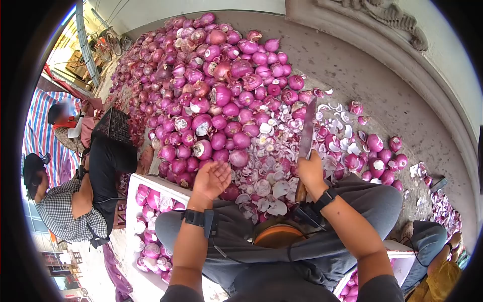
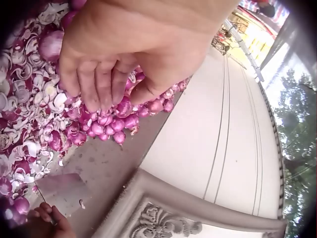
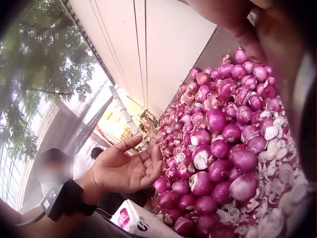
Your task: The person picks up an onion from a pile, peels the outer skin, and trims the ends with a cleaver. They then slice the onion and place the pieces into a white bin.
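Observation:
My right hand (image 1: 311,173) grips the handle of a large knife (image 1: 308,128), its broad blade pointing up and away over the onion scraps. The knife (image 2: 62,186) also shows low in the left wrist view. My left hand (image 1: 213,178) holds nothing; its palm is turned up and its fingers are loosely bent, just above the near edge of the pile of red onions (image 1: 221,95). In the right wrist view the left hand (image 3: 128,167) hangs beside the whole onions. Cut tops and peels (image 1: 261,176) lie between the two hands.
A white box (image 1: 132,194) of trimmed onions stands at my left, another (image 1: 402,261) at my right. Several onions (image 1: 385,161) lie apart on the right. A seated person (image 1: 75,211) is at the left near a black crate (image 1: 111,125); another person's leg (image 1: 427,246) shows lower right.

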The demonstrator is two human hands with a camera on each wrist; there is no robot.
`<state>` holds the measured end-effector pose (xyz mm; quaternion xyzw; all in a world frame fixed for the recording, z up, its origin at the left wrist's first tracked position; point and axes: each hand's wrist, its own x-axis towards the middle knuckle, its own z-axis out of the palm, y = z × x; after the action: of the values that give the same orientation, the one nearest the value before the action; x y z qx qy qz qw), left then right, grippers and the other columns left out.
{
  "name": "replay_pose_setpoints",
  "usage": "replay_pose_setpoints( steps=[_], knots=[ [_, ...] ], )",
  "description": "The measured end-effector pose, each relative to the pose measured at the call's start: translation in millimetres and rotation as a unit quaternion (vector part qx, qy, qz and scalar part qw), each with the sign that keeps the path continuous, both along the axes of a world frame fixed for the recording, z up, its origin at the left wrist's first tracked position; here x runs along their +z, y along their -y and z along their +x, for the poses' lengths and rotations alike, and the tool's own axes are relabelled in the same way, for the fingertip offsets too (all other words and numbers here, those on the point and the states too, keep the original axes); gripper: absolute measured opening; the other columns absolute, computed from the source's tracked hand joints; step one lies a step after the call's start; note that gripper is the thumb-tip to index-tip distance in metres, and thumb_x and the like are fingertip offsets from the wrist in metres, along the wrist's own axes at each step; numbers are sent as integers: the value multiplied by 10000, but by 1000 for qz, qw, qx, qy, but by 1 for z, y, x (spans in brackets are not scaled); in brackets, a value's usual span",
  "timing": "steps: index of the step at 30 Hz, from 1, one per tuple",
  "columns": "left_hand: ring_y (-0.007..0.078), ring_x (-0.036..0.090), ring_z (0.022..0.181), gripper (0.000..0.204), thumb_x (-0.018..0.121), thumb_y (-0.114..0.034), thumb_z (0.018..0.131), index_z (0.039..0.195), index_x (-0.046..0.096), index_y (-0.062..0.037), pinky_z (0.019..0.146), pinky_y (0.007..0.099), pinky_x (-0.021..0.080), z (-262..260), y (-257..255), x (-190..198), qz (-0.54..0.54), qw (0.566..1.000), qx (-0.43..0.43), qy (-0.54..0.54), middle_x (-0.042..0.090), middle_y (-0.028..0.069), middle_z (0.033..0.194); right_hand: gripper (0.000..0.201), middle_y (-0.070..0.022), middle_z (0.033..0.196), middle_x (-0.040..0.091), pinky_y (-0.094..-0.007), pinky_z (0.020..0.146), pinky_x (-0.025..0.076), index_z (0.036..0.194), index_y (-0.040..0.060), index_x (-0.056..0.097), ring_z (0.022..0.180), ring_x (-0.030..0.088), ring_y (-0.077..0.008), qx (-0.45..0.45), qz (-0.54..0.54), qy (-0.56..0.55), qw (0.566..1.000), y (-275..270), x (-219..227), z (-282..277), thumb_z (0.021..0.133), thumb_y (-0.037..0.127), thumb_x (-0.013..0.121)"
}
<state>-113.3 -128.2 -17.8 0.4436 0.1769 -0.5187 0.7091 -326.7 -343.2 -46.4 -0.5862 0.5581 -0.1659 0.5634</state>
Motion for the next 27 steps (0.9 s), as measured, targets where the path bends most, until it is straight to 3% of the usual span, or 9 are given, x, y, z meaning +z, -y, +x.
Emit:
replay_pose_setpoints(
  steps=[3,6,8,9,11,15,17,23,27],
  knots=[
    [227,604,952,199,549,-197,876,1002,614,-58,860,394,471,-10,6,-4,15,998,1,-57,652,61,968,250,-217,811,642,-432,703,476,974,-1,557,771,635,-365,0,14,-1,1000,5,-13,-3,774,146,532],
    [235,591,1004,227,553,-201,876,1050,601,-63,869,390,466,-21,19,18,-6,997,-72,-28,643,72,1007,254,-207,782,639,-427,672,479,983,-1,558,725,634,-359,-8,-11,5,1000,4,-20,-5,774,141,535],
    [242,577,1053,258,564,-213,877,1092,589,-71,878,391,462,-26,24,35,17,975,-158,152,631,85,1057,245,-206,782,641,-426,661,479,985,-8,554,705,635,-358,-4,-16,20,1000,-1,-9,-6,779,124,535],
    [242,577,1053,258,564,-213,877,1092,589,-71,878,391,462,-24,24,35,19,976,-154,153,631,85,1057,245,-206,782,641,-426,661,479,985,-8,554,705,635,-358,0,-14,21,1000,-3,-3,-6,779,124,535],
    [248,567,1081,291,578,-224,875,1128,571,-79,883,390,465,-18,23,30,24,975,-137,175,609,99,1121,149,-64,689,544,-272,459,413,957,-3,488,526,510,-137,-20,63,117,991,-6,8,-3,810,-16,508],
    [246,591,1041,283,582,-223,875,1115,571,-73,879,382,475,-9,20,26,37,982,-146,110,610,96,1127,153,-58,697,543,-273,469,424,972,0,478,531,509,-127,-5,-20,72,997,-5,-43,2,822,-13,506],
    [227,588,1052,213,570,-186,885,1074,568,-89,857,359,471,-4,19,47,20,964,-176,200,622,84,1095,143,-55,699,545,-271,471,425,973,3,474,533,509,-124,-10,17,106,994,-12,-15,2,834,-4,506],
    [236,595,1023,218,567,-205,877,1045,580,-68,859,364,476,46,3,79,17,973,-70,221,625,92,1082,96,-51,710,547,-277,482,440,985,31,457,547,510,-125,-31,115,139,983,-28,-4,13,896,43,491],
    [245,584,985,228,579,-216,863,1018,587,-49,847,385,477,69,-18,30,73,991,8,116,622,92,993,83,-83,755,539,-314,485,472,983,34,447,570,522,-162,-61,233,139,960,-35,2,13,909,62,473]
  ],
)
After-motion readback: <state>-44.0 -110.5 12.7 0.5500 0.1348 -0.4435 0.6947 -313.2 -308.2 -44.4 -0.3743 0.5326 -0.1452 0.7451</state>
